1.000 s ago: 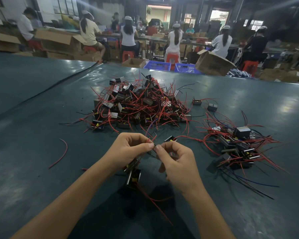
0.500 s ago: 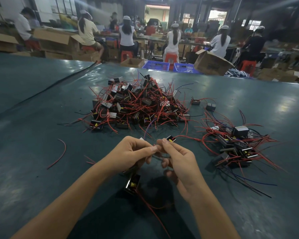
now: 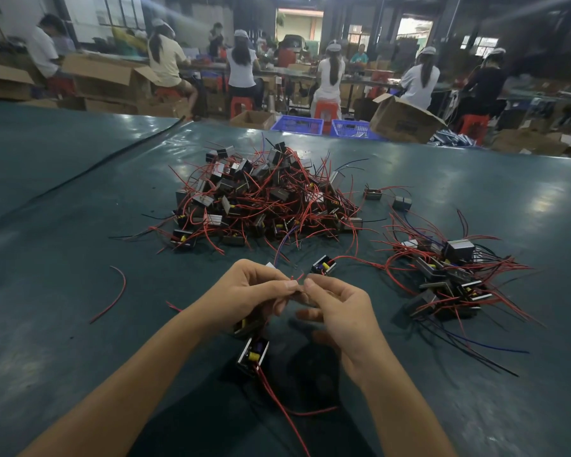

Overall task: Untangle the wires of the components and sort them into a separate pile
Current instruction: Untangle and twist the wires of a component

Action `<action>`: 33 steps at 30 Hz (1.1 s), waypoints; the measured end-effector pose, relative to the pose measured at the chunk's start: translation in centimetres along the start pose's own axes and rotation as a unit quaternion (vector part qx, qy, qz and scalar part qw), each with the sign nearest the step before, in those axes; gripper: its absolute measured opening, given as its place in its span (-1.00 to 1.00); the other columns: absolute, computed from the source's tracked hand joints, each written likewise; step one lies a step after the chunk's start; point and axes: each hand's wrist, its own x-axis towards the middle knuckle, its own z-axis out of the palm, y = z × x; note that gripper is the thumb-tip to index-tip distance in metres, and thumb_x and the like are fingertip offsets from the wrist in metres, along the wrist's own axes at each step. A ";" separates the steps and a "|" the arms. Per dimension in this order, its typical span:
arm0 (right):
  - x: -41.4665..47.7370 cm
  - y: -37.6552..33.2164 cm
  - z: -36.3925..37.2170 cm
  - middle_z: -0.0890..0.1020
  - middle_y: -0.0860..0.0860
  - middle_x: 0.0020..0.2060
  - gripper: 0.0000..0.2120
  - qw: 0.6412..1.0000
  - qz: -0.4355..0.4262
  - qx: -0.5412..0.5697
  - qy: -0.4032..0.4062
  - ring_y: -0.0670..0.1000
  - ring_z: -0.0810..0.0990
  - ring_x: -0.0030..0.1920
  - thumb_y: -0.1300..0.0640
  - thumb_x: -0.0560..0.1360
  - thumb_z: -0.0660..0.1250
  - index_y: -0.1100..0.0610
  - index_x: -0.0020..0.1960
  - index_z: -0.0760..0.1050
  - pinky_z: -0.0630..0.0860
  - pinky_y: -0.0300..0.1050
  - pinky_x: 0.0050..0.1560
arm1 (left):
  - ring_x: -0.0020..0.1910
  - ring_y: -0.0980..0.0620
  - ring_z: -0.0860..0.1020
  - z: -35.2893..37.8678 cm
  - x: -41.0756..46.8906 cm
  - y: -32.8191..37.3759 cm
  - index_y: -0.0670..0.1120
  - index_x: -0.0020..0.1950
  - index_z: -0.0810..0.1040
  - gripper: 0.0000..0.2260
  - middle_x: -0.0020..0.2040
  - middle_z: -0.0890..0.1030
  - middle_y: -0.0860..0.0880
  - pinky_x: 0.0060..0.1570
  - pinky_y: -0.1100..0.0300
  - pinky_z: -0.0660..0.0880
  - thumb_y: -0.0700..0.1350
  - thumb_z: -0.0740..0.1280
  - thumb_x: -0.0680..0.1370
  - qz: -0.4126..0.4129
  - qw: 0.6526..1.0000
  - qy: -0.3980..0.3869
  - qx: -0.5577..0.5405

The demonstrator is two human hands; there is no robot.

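A big tangled heap of small black components with red wires (image 3: 264, 199) lies mid-table. To the right sits a smaller sorted pile (image 3: 449, 278). My left hand (image 3: 254, 295) and my right hand (image 3: 340, 311) meet close in front of me, fingertips together, each pinching thin wires between thumb and forefinger. From those wires hang two components: one (image 3: 244, 326) tucked under my left palm, another (image 3: 253, 356) dangling lower with a red wire trailing toward me. A single component (image 3: 323, 267) lies just beyond my fingertips.
A loose red wire (image 3: 112, 298) lies at left on the green table (image 3: 63, 258). Two stray components (image 3: 373, 193) sit right of the heap. A black seam (image 3: 112, 163) runs across the far left. Workers, cardboard boxes and blue crates (image 3: 299, 124) stand beyond the far edge.
Both hands stayed together and kept working the wires. The dangling components under my left hand shifted slightly, and my right fingers opened a little below the pinch.
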 end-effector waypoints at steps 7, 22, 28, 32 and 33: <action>0.1 -0.1 0.0 0.73 -0.03 -0.24 -0.94 0.998 -0.055 0.025 -0.004 -0.11 0.62 -0.32 0.16 0.52 0.40 0.09 -0.03 0.64 0.57 -0.11 -0.20 | -0.46 0.08 0.42 -0.1 -0.1 -0.2 -0.34 -0.09 0.66 -0.68 -0.45 0.52 -0.02 -0.41 0.30 0.39 -0.06 0.35 0.45 -0.010 1.000 -0.002 -0.013; 0.2 0.0 -0.4 0.71 -0.07 -0.27 -0.90 0.996 -0.078 0.040 0.006 -0.16 0.59 -0.35 0.20 0.50 0.42 0.06 -0.01 0.67 0.47 -0.25 -0.46 | -0.29 0.00 0.65 0.2 0.4 -0.7 -0.20 0.00 0.59 -0.77 -0.25 0.69 -0.20 -0.27 0.27 0.56 -0.06 0.36 0.46 0.000 0.998 0.047 -0.031; 0.1 0.0 -0.5 0.71 -0.01 -0.25 -0.91 0.993 -0.110 0.045 -0.009 -0.15 0.58 -0.36 0.18 0.44 0.48 0.06 -0.06 0.67 0.39 -0.30 -0.51 | -0.22 0.04 0.67 -0.1 0.7 -1.1 -0.05 -0.16 0.69 -0.85 -0.22 0.71 -0.07 -0.14 0.24 0.60 -0.01 0.48 0.35 0.063 0.990 0.119 0.033; 0.1 -0.1 -0.5 0.70 -0.02 -0.26 -0.91 0.988 -0.149 0.032 -0.015 -0.13 0.62 -0.33 0.17 0.40 0.52 0.07 -0.10 0.67 0.40 -0.33 -0.50 | -0.18 -0.01 0.69 0.0 0.6 -1.0 -0.01 -0.16 0.73 -0.90 -0.19 0.72 -0.10 -0.14 0.22 0.62 -0.08 0.47 0.36 0.063 0.993 0.098 -0.009; 0.1 -0.1 -0.5 0.71 -0.03 -0.26 -0.90 0.986 -0.162 0.031 -0.017 -0.13 0.64 -0.31 0.19 0.40 0.51 0.08 -0.09 0.66 0.42 -0.36 -0.47 | -0.18 0.00 0.70 0.0 0.6 -0.9 -0.03 -0.13 0.73 -0.89 -0.19 0.72 -0.10 -0.16 0.25 0.60 -0.10 0.45 0.38 0.059 0.994 0.086 -0.023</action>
